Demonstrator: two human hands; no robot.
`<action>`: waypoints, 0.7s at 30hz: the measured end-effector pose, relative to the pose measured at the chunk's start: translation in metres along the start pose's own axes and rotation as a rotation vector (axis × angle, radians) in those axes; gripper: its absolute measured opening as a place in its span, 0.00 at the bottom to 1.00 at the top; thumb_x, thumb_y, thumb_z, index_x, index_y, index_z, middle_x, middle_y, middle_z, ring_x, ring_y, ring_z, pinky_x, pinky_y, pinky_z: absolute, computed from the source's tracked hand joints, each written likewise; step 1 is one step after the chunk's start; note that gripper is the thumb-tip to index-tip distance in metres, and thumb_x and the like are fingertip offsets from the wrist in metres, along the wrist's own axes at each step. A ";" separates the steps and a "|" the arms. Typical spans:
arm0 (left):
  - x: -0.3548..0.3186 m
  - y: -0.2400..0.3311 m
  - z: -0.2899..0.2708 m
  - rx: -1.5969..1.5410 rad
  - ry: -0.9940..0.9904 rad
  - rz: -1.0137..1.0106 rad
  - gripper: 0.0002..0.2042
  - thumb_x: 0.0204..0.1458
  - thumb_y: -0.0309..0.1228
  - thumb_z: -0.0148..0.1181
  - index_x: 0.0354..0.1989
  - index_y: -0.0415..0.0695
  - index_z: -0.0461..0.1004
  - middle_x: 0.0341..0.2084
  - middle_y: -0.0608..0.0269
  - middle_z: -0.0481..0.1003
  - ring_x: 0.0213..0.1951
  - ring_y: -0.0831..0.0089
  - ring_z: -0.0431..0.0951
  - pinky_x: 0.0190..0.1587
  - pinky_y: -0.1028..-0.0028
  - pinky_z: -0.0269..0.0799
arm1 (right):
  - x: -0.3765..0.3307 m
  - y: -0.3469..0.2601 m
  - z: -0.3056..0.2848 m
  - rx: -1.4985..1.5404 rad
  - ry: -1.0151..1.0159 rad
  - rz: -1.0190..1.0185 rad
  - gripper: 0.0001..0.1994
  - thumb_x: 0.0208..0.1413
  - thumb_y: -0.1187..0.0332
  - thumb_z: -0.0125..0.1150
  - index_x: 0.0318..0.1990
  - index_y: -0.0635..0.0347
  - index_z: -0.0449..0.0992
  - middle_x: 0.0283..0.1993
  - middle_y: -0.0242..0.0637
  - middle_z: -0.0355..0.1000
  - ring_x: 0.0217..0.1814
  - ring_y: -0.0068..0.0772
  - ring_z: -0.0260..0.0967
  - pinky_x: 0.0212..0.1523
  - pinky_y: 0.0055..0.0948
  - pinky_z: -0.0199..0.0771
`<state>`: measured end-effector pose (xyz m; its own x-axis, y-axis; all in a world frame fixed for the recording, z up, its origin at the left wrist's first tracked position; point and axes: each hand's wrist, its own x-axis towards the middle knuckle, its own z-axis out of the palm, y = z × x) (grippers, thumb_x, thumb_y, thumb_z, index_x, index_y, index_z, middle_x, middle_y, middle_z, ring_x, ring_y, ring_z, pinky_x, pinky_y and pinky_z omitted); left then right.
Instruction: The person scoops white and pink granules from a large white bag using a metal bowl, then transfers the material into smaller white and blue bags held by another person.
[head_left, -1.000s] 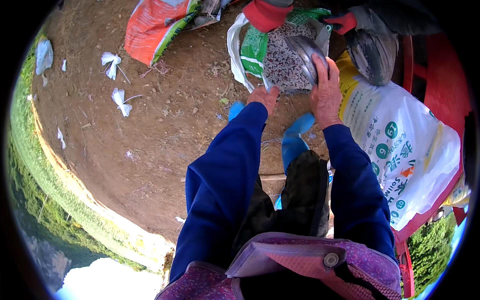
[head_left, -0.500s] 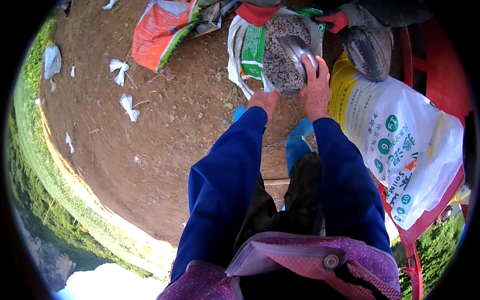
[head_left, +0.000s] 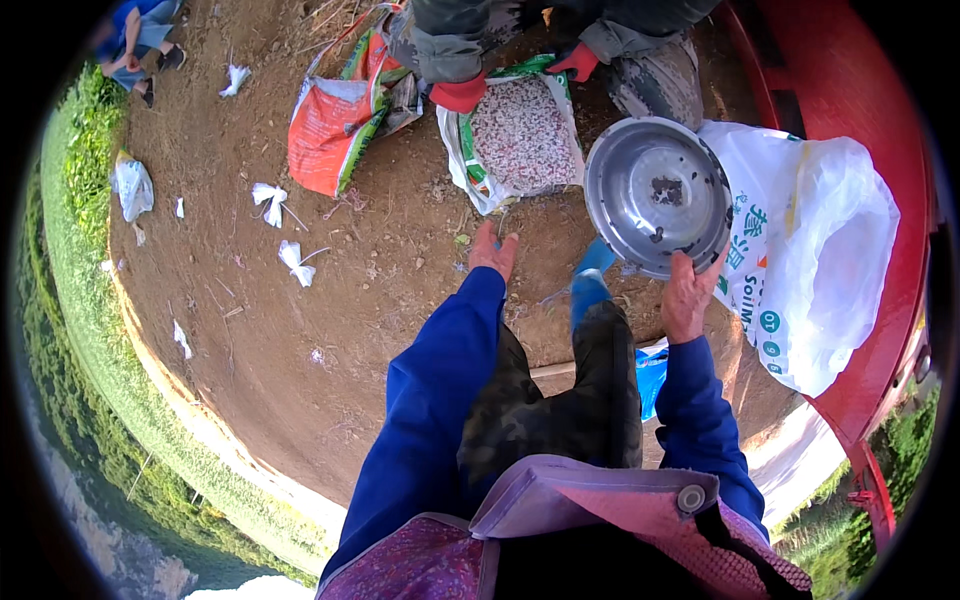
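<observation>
A shiny metal basin (head_left: 625, 215) is in my right hand (head_left: 688, 297), gripped at its near rim. The inside faces up, with only dark patches and specks on it. To its left stands an open white and green sack (head_left: 460, 165) full of pale and dark granules (head_left: 522, 135). My left hand (head_left: 492, 250) is just below the sack's near edge, fingers apart and holding nothing. Across from me a co-worker's red-gloved hands (head_left: 458, 93) are at the sack's far rim, one at each side.
An orange and green sack (head_left: 335, 140) lies left of the granules. A large white plastic sack (head_left: 840, 240) rests against red metalwork (head_left: 860, 80) on the right. White scraps (head_left: 297, 262) dot the dirt ground (head_left: 300, 370). Another person (head_left: 140, 45) is at the far left.
My right hand has lifted the basin out of the granules and moved it right, over the white sack. My left hand has let go of the open sack's edge.
</observation>
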<state>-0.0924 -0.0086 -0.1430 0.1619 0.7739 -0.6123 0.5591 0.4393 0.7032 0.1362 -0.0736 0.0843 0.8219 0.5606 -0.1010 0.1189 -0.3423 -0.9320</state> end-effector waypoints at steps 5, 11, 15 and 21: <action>-0.019 -0.024 -0.014 -0.641 -0.109 -0.533 0.30 0.50 0.35 0.62 0.59 0.36 0.58 0.45 0.48 0.72 0.42 0.58 0.75 0.47 0.68 0.70 | -0.079 -0.044 -0.149 -0.453 0.101 -0.082 0.14 0.52 0.76 0.52 0.48 0.66 0.69 0.51 0.49 0.64 0.53 0.41 0.63 0.52 0.34 0.62; -0.093 0.102 0.068 0.037 -0.448 -0.360 0.25 0.51 0.43 0.60 0.56 0.49 0.63 0.38 0.60 0.73 0.24 0.73 0.75 0.24 0.71 0.74 | -0.121 -0.104 -0.268 0.023 0.665 0.300 0.18 0.51 0.76 0.51 0.51 0.67 0.64 0.51 0.41 0.65 0.51 0.31 0.65 0.52 0.31 0.65; -0.094 0.136 0.083 0.007 -0.475 -0.392 0.29 0.51 0.42 0.61 0.58 0.41 0.61 0.40 0.58 0.73 0.24 0.74 0.74 0.20 0.74 0.72 | -0.101 -0.099 -0.301 -0.110 0.755 0.209 0.24 0.50 0.78 0.48 0.57 0.67 0.59 0.56 0.42 0.61 0.54 0.33 0.62 0.58 0.30 0.58; -0.122 0.210 0.116 -0.170 -0.498 -0.240 0.30 0.51 0.46 0.60 0.58 0.41 0.61 0.38 0.57 0.73 0.25 0.75 0.74 0.24 0.76 0.71 | -0.015 -0.109 -0.285 -0.362 0.577 0.009 0.32 0.48 0.80 0.41 0.66 0.59 0.50 0.63 0.48 0.54 0.62 0.43 0.56 0.63 0.36 0.54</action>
<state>0.0993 -0.0634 0.0376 0.4328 0.3538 -0.8291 0.4957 0.6748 0.5467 0.2692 -0.2595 0.2868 0.9773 0.0991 0.1875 0.2074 -0.6319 -0.7468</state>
